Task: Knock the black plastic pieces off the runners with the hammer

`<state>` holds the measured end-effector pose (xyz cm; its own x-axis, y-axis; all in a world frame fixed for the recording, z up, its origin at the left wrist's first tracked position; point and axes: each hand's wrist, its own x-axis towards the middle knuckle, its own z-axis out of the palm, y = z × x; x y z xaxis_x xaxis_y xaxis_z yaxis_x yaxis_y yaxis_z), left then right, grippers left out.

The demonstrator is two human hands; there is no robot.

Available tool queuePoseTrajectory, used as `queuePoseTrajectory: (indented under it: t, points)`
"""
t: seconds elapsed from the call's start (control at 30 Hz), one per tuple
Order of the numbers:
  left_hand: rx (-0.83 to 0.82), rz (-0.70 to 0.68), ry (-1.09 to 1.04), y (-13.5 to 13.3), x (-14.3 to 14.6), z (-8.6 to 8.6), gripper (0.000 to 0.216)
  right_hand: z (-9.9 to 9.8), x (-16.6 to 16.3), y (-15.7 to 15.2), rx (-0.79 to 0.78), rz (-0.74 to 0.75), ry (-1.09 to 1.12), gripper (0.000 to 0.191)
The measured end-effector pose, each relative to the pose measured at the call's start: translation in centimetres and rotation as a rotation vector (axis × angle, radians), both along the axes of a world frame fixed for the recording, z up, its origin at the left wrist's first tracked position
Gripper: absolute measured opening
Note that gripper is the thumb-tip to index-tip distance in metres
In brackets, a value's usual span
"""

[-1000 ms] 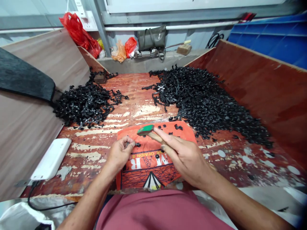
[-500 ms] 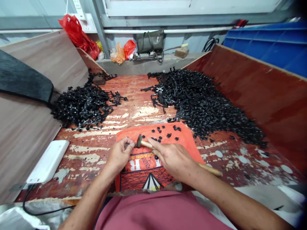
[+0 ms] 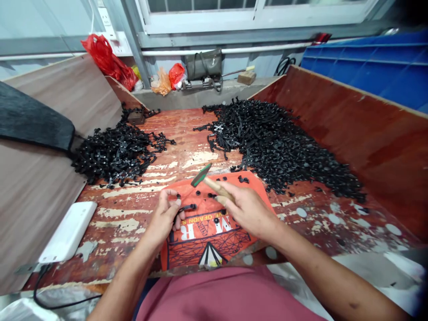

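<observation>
My right hand (image 3: 245,207) is wrapped round the wooden handle of a small hammer (image 3: 216,186), its green-edged head raised above an orange printed cloth (image 3: 197,243). In my left hand (image 3: 168,209), a slim black strip-like part with a round knob at its end (image 3: 187,207) is pinched between the fingers. That knob end points right, over the cloth. Several small round black pieces (image 3: 216,220) lie scattered on the cloth around and beyond both hands. Part of the black strip is hidden by my left fingers.
A large heap of black parts (image 3: 284,147) covers the right of the worn red tabletop (image 3: 127,223); a smaller heap (image 3: 117,151) lies left. A white power bank-like box (image 3: 68,232) with a cable is at left. Wooden boards (image 3: 354,129) and a blue crate (image 3: 364,73) border the table.
The hammer has lifted off from beside my left fingertips, and its head is now higher and turned. My left hand has lowered slightly, showing the black strip. The camera view has tilted up.
</observation>
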<state>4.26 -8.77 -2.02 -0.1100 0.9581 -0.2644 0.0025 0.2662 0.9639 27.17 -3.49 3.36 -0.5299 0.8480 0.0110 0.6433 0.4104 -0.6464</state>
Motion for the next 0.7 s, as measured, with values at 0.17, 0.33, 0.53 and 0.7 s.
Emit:
queuePoseTrajectory:
  t: [0.17, 0.33, 0.53, 0.7]
  points:
    - [-0.088, -0.110, -0.224, -0.1, 1.7, 1.8, 0.036, 0.0, -0.3, 0.8, -0.250, -0.011, 0.238, 0.011]
    - [-0.151, -0.291, -0.207, 0.1, 3.1, 2.4, 0.034, -1.5, -2.0, 1.1, -0.460, 0.061, 0.486, 0.008]
    - [0.077, -0.329, 0.689, 1.1, 1.6, 3.1, 0.023, -0.6, -1.8, 0.7, -0.570, 0.068, 0.481, 0.010]
    - [0.155, -0.259, 1.197, 2.7, -0.4, 4.6, 0.033, -0.4, 0.7, 1.2, -0.353, -0.096, 0.514, 0.011]
